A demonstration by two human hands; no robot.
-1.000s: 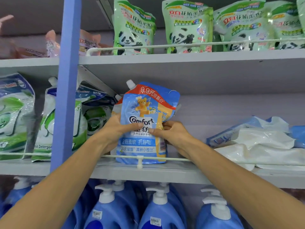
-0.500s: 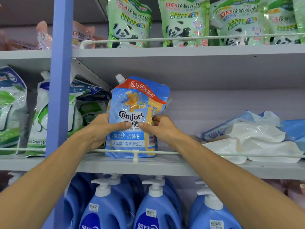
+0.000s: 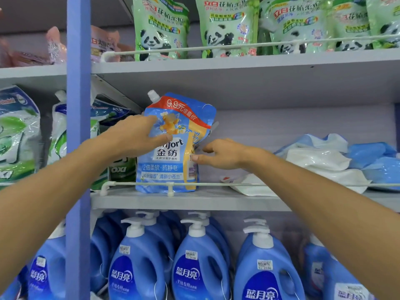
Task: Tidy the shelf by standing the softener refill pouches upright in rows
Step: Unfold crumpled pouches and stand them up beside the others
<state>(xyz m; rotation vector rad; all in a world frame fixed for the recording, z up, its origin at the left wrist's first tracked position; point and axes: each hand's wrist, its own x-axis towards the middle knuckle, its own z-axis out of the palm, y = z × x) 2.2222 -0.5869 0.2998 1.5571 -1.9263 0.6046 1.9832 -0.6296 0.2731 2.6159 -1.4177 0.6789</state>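
Shelf [image 3: 238, 202]: flat grey board.
Pouch [image 3: 173, 167]: glossy blue, upright on shelf.
Left hand [image 3: 134, 137]: spread against pouch.
Right hand [image 3: 225, 152]: relaxed, uncurled, beside pouch.

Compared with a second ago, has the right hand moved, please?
Yes: the right hand has shifted right, off the front of the Comfort pouch to its right edge, farther from the white rail clip.

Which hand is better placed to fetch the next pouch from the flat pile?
Probably the right hand: it holds nothing and sits beside the standing blue pouch on the side nearest the flat pile, while the left hand rests on that pouch's front.
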